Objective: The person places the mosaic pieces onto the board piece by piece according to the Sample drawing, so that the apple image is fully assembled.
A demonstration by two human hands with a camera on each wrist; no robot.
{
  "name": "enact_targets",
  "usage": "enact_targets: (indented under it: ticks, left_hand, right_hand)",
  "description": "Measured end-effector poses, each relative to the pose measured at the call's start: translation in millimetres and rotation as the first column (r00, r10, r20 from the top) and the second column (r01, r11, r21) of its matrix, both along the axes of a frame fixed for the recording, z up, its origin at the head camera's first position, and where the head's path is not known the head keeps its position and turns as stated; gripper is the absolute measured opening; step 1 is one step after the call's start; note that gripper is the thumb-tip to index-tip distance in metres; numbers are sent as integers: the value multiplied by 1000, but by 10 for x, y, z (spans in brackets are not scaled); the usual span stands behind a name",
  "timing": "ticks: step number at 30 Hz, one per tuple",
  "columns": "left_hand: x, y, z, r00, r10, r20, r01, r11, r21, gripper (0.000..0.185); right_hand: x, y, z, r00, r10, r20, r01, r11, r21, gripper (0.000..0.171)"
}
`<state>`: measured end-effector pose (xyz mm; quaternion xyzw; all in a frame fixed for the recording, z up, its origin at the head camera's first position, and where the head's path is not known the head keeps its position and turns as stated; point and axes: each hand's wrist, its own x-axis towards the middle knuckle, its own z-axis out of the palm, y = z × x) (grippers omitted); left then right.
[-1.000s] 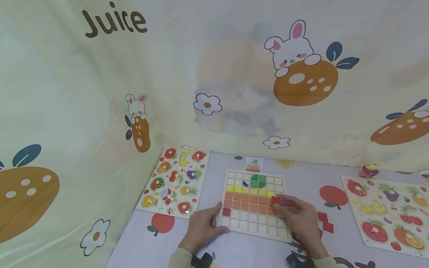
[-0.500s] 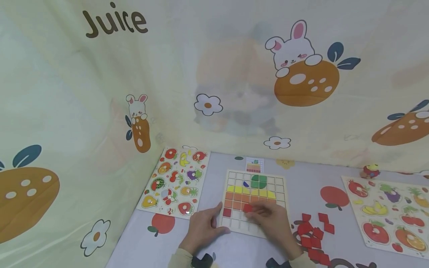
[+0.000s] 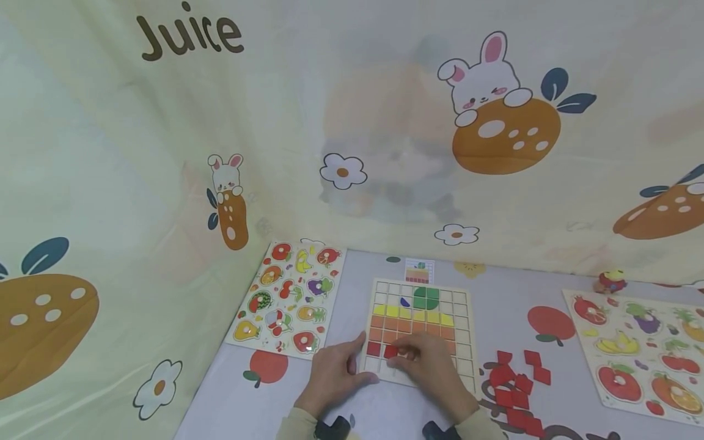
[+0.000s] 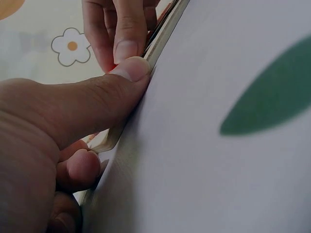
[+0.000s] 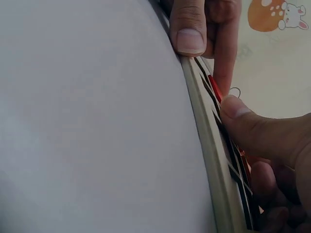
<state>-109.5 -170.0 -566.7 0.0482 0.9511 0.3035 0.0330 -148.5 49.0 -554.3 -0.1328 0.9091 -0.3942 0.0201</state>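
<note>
Red tile point(image 3: 391, 351) has travelled a fair bit: a second ago the right hand point(image 3: 431, 373) had it up at the right end of the orange rows, and now it's down in the first red row near the grid board's point(image 3: 464, 366) front-left corner, just beside the red square point(image 3: 373, 349) already seated there. That hand pinches the tile between thumb and fingertips; the right wrist view shows the tile point(image 5: 215, 88) tipped on edge against the board point(image 5: 214, 160), not lying flat. The left hand point(image 3: 332, 374) hasn't budged, fingers curled over the board's front-left edge with the thumb point(image 4: 97, 104) pressed on the rim.

Board looks like pale wood, cut into a grid of shallow square cells, with green, yellow and orange squares filling the upper rows. Tiles are thin, flat and glossy. The counter is covered in a smooth printed cloth with fruit shapes.

Loose red tiles point(image 3: 514, 382) sit in a scatter off the board's right edge, towards the counter's front. Fruit puzzles flank it: one point(image 3: 286, 296) by the counter's left edge, one point(image 3: 640, 348) at the right. Open cloth lies between the board and both.
</note>
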Motion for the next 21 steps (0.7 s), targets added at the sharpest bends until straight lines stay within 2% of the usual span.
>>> enact_targets:
  ticks: [4,8,15,21]
  left_hand:
    - [-2,8,6,1000,-1,-8,1,1000,-4,87]
    - [1,20,18,1000,4,-3,-4,1000,-2,87]
    - [2,11,7,1000,8,-2,-8,1000,-3,88]
    - [6,7,-10,1000,3,-25,-3,1000,-4,87]
  right_hand:
    - [-20,-20,-20,1000,0,-9,1,999,52,28]
    - [-24,-4,-2,1000,-1,-4,1,998,56,30]
    - [3,-7,62,999,-7,-35,10,997,71,17]
    - [-12,-36,19,998,12,-68,-4,994,109,16]
